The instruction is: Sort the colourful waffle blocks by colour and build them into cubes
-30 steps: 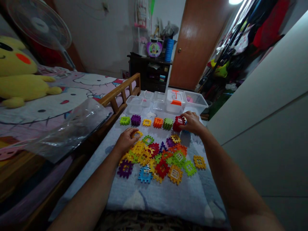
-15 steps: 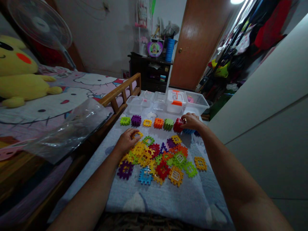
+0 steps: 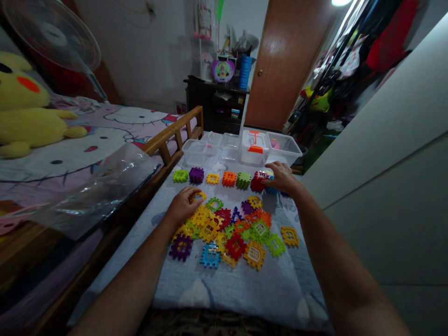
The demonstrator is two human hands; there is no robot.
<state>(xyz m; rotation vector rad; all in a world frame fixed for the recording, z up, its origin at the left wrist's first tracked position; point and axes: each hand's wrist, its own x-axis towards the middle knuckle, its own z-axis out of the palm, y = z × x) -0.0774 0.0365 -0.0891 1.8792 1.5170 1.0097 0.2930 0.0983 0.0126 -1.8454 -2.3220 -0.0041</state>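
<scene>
A row of sorted plastic pieces crosses the cloth-covered table: light green (image 3: pixel 180 176), purple (image 3: pixel 196 175), yellow (image 3: pixel 213 178), orange (image 3: pixel 229 178), green (image 3: pixel 243 180), red (image 3: pixel 258 181) and blue, partly hidden. My right hand (image 3: pixel 283 177) is at the red stack, thumb and fingers apart, nothing visibly held. Nearer me lies a mixed pile with yellow pieces (image 3: pixel 209 230), a red piece (image 3: pixel 235 246), a blue piece (image 3: pixel 210 255) and a purple piece (image 3: pixel 181 247). My left hand (image 3: pixel 185 203) rests at the pile's left edge, curled fingers on a yellow piece (image 3: pixel 199 197).
Clear plastic boxes (image 3: pixel 284 148) and a lidded box with an orange handle (image 3: pixel 255 148) stand behind the row. A wooden bed rail (image 3: pixel 175 132) runs along the left, and a pale cabinet (image 3: pixel 392 186) stands at the right.
My right hand's fingers have parted slightly and drawn back from the red stack. My left hand stays by the yellow piece. The whole view has shifted slightly.
</scene>
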